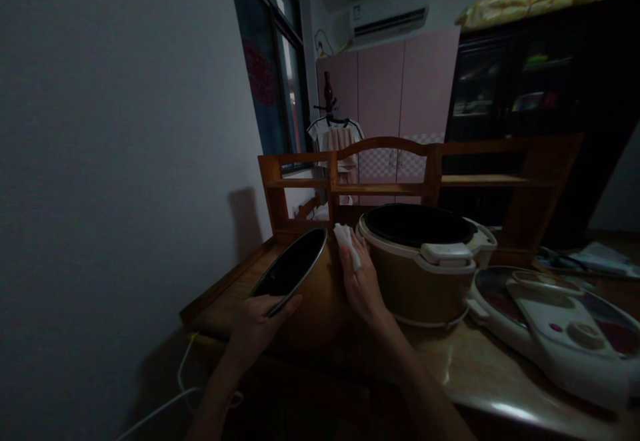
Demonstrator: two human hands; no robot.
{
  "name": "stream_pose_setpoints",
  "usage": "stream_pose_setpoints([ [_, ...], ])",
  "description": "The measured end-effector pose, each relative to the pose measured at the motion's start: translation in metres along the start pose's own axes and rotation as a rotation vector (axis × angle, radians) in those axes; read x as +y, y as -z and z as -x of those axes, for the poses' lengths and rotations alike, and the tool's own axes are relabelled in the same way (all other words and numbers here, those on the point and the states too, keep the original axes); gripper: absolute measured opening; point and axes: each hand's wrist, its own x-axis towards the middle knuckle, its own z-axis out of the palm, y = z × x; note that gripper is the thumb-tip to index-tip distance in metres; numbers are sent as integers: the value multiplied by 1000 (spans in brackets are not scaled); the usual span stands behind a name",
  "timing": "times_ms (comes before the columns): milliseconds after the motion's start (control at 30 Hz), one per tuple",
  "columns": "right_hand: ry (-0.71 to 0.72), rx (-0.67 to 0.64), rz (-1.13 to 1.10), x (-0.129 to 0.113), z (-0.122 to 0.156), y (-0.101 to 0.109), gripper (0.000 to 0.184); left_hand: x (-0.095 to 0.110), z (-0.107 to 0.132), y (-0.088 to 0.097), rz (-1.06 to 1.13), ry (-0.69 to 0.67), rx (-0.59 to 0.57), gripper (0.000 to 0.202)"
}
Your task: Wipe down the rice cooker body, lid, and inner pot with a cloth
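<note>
A large inner pot, golden outside and dark inside with a silvery rim, is tilted on its side above the wooden table. My left hand grips its rim, thumb on the outer side and fingers over the edge. Against the pot's outer wall on the right, my right hand presses a folded white cloth or tissue. The cooker body, gold with white trim and a dark opening, stands upright just right of that hand. Its detached white lid with a control panel lies farther right.
The wooden table has a raised shelf back along its far side. A bare wall rises close on the left. White cord hangs at the table's left edge. Pink wardrobe doors and a coat stand stand behind.
</note>
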Motion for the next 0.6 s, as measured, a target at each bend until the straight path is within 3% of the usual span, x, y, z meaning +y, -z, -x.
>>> stream_pose_setpoints([
  [100, 59, -87, 67, 0, 5, -6, 50, 0, -1, 0, 11, 6, -17, 53],
  [400, 161, -114, 21, -8, 28, -4, 52, -2, -1, 1, 45, 77, -22, 54],
  [600, 301, -249, 217, -18, 33, -4, 59, -6, -6, 3, 69, 139, -27, 53],
])
